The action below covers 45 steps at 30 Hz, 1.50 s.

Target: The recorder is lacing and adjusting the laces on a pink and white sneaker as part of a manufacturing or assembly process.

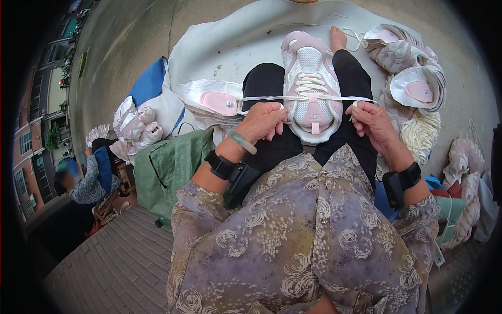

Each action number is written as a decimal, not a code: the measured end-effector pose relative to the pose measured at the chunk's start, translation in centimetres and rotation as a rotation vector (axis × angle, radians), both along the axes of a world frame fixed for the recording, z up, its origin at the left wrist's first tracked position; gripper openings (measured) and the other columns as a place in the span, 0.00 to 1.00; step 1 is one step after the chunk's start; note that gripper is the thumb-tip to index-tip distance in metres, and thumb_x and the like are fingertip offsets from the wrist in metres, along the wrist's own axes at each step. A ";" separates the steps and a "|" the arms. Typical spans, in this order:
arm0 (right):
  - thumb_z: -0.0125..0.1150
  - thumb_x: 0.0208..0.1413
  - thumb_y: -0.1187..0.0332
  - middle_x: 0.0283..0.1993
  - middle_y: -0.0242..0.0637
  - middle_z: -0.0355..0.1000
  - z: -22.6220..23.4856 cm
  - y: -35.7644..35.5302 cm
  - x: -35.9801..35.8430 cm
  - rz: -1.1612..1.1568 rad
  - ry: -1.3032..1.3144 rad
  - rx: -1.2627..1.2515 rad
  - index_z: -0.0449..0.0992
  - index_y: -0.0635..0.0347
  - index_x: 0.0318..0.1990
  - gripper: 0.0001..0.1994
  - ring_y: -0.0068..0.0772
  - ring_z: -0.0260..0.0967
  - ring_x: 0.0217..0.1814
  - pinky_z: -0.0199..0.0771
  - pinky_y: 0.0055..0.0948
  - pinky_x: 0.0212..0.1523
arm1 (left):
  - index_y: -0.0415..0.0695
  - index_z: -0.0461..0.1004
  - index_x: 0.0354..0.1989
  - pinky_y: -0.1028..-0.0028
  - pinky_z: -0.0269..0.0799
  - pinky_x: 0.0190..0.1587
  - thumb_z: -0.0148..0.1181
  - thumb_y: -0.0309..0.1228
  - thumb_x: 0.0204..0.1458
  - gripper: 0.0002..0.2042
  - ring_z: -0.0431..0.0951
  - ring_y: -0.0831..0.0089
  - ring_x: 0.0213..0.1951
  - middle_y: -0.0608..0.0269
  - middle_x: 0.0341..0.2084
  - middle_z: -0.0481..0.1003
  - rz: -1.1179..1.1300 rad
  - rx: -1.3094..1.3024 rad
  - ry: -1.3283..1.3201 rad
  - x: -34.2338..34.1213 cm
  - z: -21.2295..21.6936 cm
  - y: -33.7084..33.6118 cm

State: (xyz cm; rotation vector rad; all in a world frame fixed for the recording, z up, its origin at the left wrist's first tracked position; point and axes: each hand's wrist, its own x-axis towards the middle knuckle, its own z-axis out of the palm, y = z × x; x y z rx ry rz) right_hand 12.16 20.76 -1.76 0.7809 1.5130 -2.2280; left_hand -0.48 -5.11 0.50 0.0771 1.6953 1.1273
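A white and pink sneaker upper (pixel 310 65) lies between my knees, its tongue and pink pull tab toward me. White shoelace (pixel 334 97) runs across it, drawn out to both sides and threaded through the eyelets. My left hand (pixel 264 119) is closed on the lace at the left, with a white covering on one fingertip. At the right, my right hand (pixel 370 123) pinches the other stretch of lace between thumb and finger. Just beyond my left hand sits a stack of flat white uppers with pink linings (pixel 217 103).
Nested shoe uppers (pixel 418 86) and a bundle of white laces (pixel 420 135) lie at my right. To my left are a green bag (pixel 175 162) and a pile of pink-white uppers (pixel 137 127). Another person (pixel 94 180) sits farther left. A white sheet (pixel 225 44) covers the ground ahead.
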 end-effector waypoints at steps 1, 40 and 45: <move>0.56 0.54 0.65 0.22 0.21 0.64 -0.1 -0.5 -0.4 -0.023 0.017 -0.020 0.76 0.60 0.32 0.08 0.09 0.56 0.19 0.56 0.11 0.18 | 0.43 0.70 0.25 0.86 0.52 0.11 0.48 0.37 0.55 0.12 0.60 0.86 0.09 0.68 0.13 0.69 -0.002 0.001 -0.001 -0.1 -0.1 0.7; 0.59 0.45 0.75 0.25 0.39 0.65 -1.6 -3.7 -2.9 0.039 0.639 1.013 0.66 0.63 0.29 0.07 0.39 0.65 0.25 0.66 0.28 0.28 | 0.40 0.72 0.33 0.86 0.66 0.16 0.55 0.30 0.52 0.06 0.71 0.83 0.17 0.66 0.20 0.73 0.438 0.329 0.183 0.7 -2.5 1.8; 0.60 0.48 0.71 0.21 0.36 0.64 -1.7 -3.4 -2.5 0.022 0.480 0.891 0.65 0.63 0.29 0.09 0.28 0.62 0.22 0.64 0.25 0.26 | 0.41 0.71 0.31 0.86 0.64 0.14 0.54 0.31 0.53 0.06 0.69 0.84 0.15 0.67 0.19 0.72 0.388 0.283 0.262 0.8 -2.7 1.9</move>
